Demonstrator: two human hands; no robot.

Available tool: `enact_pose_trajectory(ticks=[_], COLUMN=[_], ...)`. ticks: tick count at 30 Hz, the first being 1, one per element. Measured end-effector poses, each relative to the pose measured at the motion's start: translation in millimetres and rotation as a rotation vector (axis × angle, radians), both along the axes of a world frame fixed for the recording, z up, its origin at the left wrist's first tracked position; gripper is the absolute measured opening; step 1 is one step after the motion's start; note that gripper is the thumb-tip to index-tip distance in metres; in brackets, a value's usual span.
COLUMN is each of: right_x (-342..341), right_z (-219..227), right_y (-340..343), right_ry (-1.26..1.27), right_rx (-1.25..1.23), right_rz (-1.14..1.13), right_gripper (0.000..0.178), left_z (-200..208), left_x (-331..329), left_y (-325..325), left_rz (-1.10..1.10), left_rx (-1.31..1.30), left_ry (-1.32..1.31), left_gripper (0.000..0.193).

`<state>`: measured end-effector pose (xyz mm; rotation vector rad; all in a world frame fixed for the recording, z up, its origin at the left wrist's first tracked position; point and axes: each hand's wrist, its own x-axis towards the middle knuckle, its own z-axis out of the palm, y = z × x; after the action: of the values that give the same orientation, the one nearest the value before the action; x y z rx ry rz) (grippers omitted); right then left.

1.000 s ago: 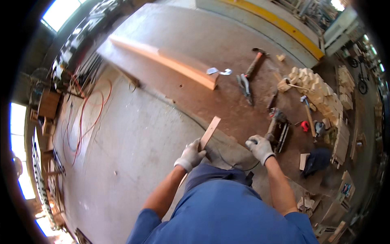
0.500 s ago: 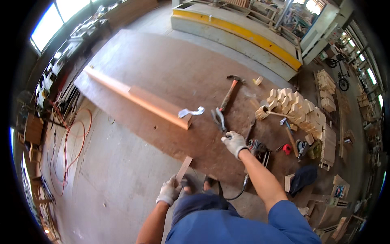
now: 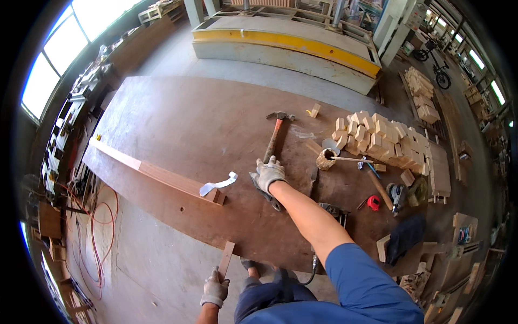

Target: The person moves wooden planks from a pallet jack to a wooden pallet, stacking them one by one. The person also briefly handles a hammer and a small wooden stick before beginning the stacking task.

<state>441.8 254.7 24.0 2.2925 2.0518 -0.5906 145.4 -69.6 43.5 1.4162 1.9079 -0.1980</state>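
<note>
My left hand (image 3: 215, 291), in a work glove, is closed around a short flat wooden strip (image 3: 226, 259) that stands up from it by the table's front edge. My gloved right hand (image 3: 269, 175) reaches across the table, its fingers closed at the grip end of a claw hammer (image 3: 275, 135) with an orange and dark handle. The hammer's head points away from me. Under that hand lies a pair of pliers (image 3: 274, 203), partly hidden. To the left, a long wooden bar (image 3: 162, 175) lies along the table with a curled white strip (image 3: 218, 184) at its near end.
The brown table (image 3: 178, 108) carries stacked wood blocks (image 3: 388, 140), a pot with a stick (image 3: 326, 159), a second hammer's wooden handle (image 3: 380, 190), a red tape measure (image 3: 373, 203) and a power tool (image 3: 332, 211) with a hose. A yellow-edged machine (image 3: 286, 46) stands beyond.
My right hand has moved forward and left, over the pliers to the hammer's grip. My left hand still holds the wooden strip. The whole view has shifted.
</note>
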Motion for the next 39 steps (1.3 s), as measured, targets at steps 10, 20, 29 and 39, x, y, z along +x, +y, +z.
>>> enact_pose_trajectory(ticks=[10,20,29,39], right_x=[32,113,26,-47], right_z=[-23,83,118,82], right_y=[13,-41,-395,-592], right_ry=[0.262,1.393,1.450,0.799], right_rx=[0.104,0.175,-0.154,-0.013], right_rz=[-0.582,-0.703,-0.429,-0.924], right_gripper=[0.030,0.028,0.032,0.039], left_z=[19,73,76,58], left_x=[-9,9,-34,24], left_y=[-12,16,29,1], left_rz=[0.154,0.485,0.178,0.087], left_rx=[0.034,-0.339,-0.409,-1.027], left_ry=[-0.230,-1.190,-1.340,-1.421], left_gripper=[0.041,0.067,0.085,0.080])
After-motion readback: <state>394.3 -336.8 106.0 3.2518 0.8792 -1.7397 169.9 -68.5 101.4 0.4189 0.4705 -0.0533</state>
